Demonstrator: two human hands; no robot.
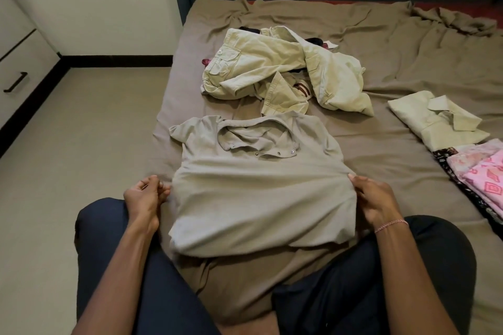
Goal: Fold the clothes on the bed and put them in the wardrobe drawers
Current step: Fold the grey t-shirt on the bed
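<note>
1. Grey shirt [258, 193] lies flat on the bed [394, 43], collar away from the person, just in front of their knees.
2. Right grip [375, 198] clamped on the shirt's right edge, cloth bunched at the thumb.
3. Left grip [147, 196] has curled fingers against the shirt's left edge; cannot tell if cloth is pinched.
4. Unfolded pale-green pile [285, 71] sits just beyond the collar.
5. Folded green shirt [435, 119] and pink stack [481, 174] lie right of it, touching each other.
6. Drawers [19, 68] stand far left, off the bed.
</note>
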